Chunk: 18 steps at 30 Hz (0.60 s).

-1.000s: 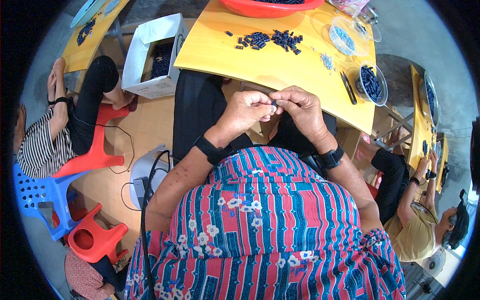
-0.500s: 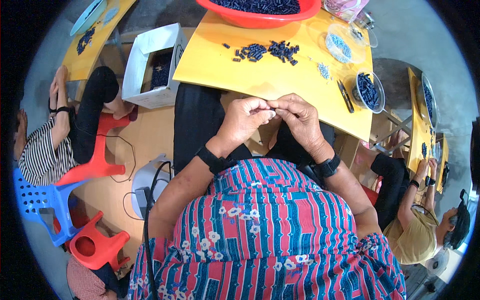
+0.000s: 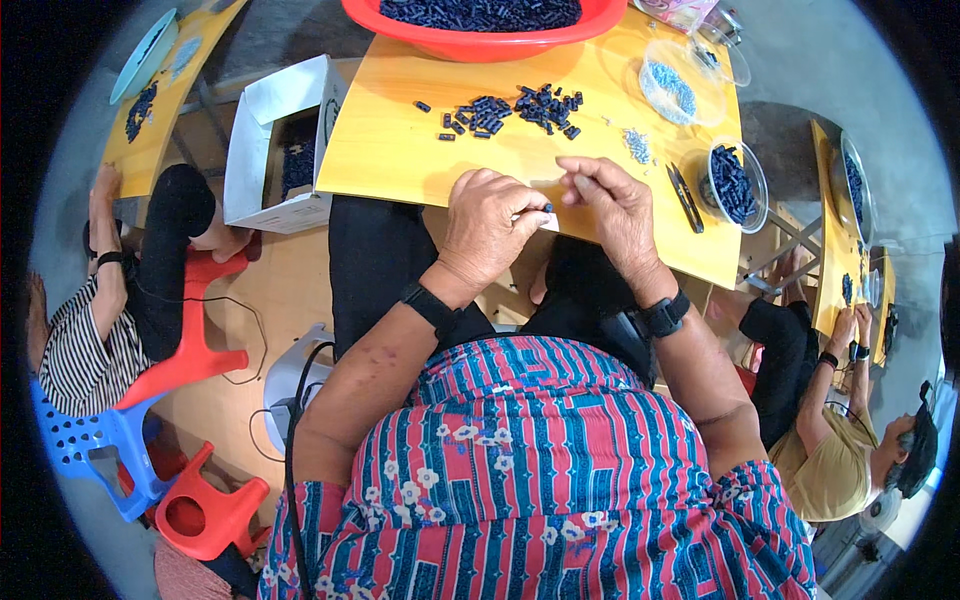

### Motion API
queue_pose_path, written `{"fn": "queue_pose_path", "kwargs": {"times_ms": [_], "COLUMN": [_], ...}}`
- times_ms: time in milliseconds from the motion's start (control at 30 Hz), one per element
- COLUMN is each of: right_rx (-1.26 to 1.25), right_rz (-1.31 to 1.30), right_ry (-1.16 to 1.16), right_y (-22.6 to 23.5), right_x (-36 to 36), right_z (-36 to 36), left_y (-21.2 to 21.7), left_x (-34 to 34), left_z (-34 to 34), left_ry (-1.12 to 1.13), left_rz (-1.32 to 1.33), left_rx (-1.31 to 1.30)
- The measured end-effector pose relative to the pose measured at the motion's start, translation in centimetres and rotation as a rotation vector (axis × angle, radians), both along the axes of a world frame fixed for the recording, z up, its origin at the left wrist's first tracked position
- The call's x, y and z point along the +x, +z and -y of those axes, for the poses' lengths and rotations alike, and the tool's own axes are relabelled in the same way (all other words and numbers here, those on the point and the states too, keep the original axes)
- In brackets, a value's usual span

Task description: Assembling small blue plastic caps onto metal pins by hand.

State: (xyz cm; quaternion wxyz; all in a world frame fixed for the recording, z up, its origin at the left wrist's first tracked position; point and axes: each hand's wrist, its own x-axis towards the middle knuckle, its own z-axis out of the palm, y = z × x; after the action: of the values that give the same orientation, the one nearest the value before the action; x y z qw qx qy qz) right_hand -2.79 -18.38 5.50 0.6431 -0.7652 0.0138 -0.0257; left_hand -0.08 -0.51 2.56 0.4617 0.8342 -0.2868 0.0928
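Observation:
My left hand (image 3: 488, 228) is closed at the table's near edge. Between its thumb and index finger it pinches a small dark blue cylinder piece (image 3: 548, 208), whose end peeks out at the fingertips. My right hand (image 3: 618, 208) is raised just to the right, apart from the left one. Its fingers are curled, thumb close to index finger; anything between them is too small to make out. Beyond my hands, a loose pile of dark cylinder pieces (image 3: 487, 115) lies on the yellow table (image 3: 390, 165). Small silvery pins (image 3: 637, 146) lie scattered to the right.
Dark-handled pliers (image 3: 685, 198) lie beside a clear tub of dark pieces (image 3: 731, 186) at the right edge. Behind are a clear container of silvery pins (image 3: 669, 93) and a red basin (image 3: 480, 44). A white box (image 3: 278, 145) stands left. Other people sit at tables on both sides.
My right hand has come away from the left, up and to the right; before, their fingertips met. The left hand keeps its pinch. The view has shifted slightly.

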Motion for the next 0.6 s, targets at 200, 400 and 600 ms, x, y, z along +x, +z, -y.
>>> {"fn": "queue_pose_path", "kwargs": {"times_ms": [200, 400, 600], "right_rx": [0.001, -0.376, -0.522], "right_rz": [0.128, 0.462, 0.552], "right_ry": [0.079, 0.243, 0.383], "right_y": [0.8, 1.0, -1.0], "right_x": [2.9, 5.1, 5.4], "right_z": [-2.4, -4.1, -4.7], "left_y": [-0.3, -1.2, -2.0], "left_x": [0.1, -0.2, -0.3], "left_z": [0.2, 0.5, 0.8], "left_ry": [0.030, 0.062, 0.144], "left_rz": [0.048, 0.043, 0.041], "left_rx": [0.120, 0.097, -0.002]}}
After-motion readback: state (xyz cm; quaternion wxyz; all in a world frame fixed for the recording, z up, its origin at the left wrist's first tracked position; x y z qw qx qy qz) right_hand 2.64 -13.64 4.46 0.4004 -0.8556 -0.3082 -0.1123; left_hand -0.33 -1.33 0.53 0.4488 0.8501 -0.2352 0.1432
